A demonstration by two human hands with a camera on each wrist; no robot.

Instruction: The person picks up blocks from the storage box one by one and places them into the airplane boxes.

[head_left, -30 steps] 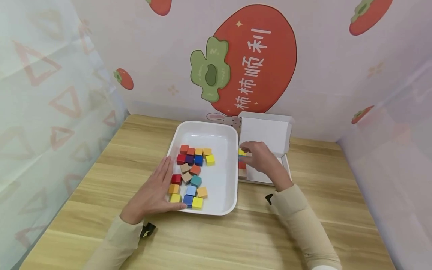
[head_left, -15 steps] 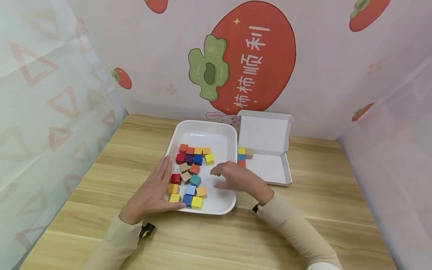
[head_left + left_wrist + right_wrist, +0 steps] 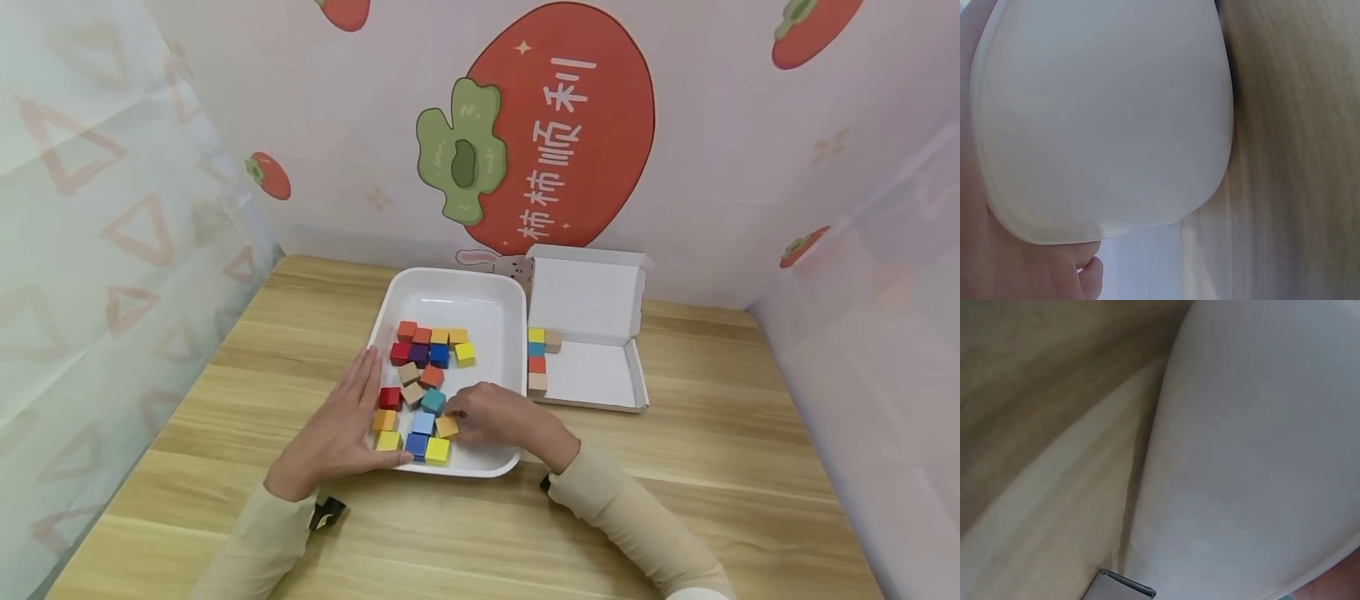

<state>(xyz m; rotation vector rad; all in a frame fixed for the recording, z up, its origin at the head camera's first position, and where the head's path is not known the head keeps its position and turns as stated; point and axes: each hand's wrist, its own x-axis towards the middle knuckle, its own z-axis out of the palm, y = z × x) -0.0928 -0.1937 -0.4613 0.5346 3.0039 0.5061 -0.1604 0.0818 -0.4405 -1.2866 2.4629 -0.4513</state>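
A white tray point(image 3: 487, 304) holds several coloured wooden cubes, grouped mostly in its left half. My left hand point(image 3: 330, 429) rests spread over the tray's near left corner, its fingers straight along the left rim and the thumb at the front beside a blue cube point(image 3: 417, 447). Inside the tray, my right hand point(image 3: 495, 418) pinches a light orange cube point(image 3: 446, 427) from its right side. That cube lies next to a light blue cube point(image 3: 423, 423) and a teal cube point(image 3: 432, 402). Both wrist views show mainly the tray's outer wall point(image 3: 1104, 125), and part of my left hand shows too.
Right of the tray stands an open white cardboard box point(image 3: 588, 292). Along its left side run a yellow, a blue, a red and a plain wood cube point(image 3: 537, 382), with another plain cube point(image 3: 552, 340) beside the yellow one. The wooden table point(image 3: 450, 533) meets printed cloth walls.
My right hand has left the box, where a plain cube now shows beside the yellow one, and moved left into the tray to the light orange cube. My left hand has stayed put.
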